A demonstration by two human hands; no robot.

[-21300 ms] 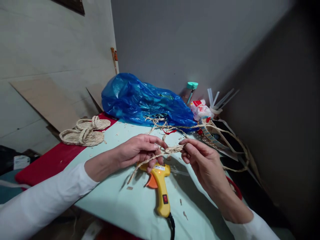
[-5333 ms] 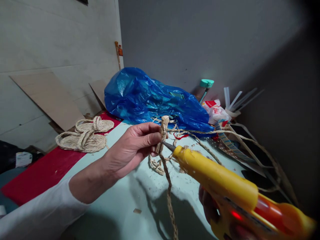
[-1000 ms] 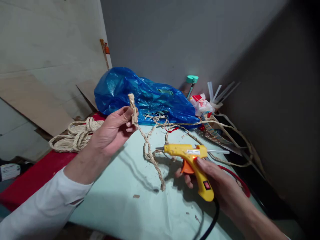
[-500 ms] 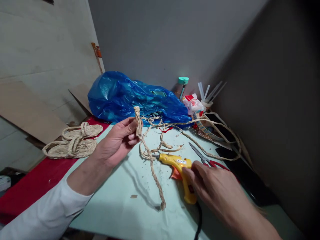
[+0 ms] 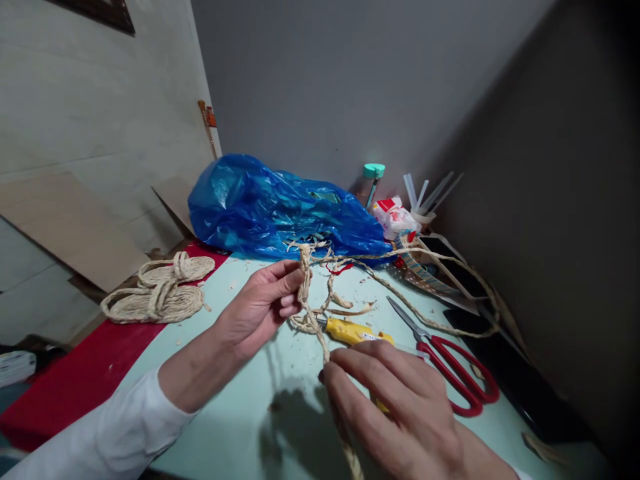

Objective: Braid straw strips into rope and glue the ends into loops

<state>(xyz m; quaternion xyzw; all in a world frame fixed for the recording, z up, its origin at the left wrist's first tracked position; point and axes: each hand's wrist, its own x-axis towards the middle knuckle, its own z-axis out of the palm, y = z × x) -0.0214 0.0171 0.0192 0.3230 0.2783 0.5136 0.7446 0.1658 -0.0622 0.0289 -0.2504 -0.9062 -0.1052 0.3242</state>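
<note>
Between the thumb and fingers of my left hand is the folded upper end of a braided straw cord. Lower down, my right hand pinches the same cord, whose tail hangs below the fingers toward the table's front. A yellow glue gun lies on the table, partly hidden behind my right hand. Red-handled scissors rest to the right of that hand, blades pointing away. A long loop of the cord runs over the table to the right and back.
Two woven straw slippers sit at the left on a red strip. A blue plastic bag spreads along the back. Glue sticks stand in a small cup; a black flat object lies at the right edge.
My right hand has let go of the glue gun and moved left onto the hanging cord. The cord's tail now extends nearer to me. The view has shifted slightly.
</note>
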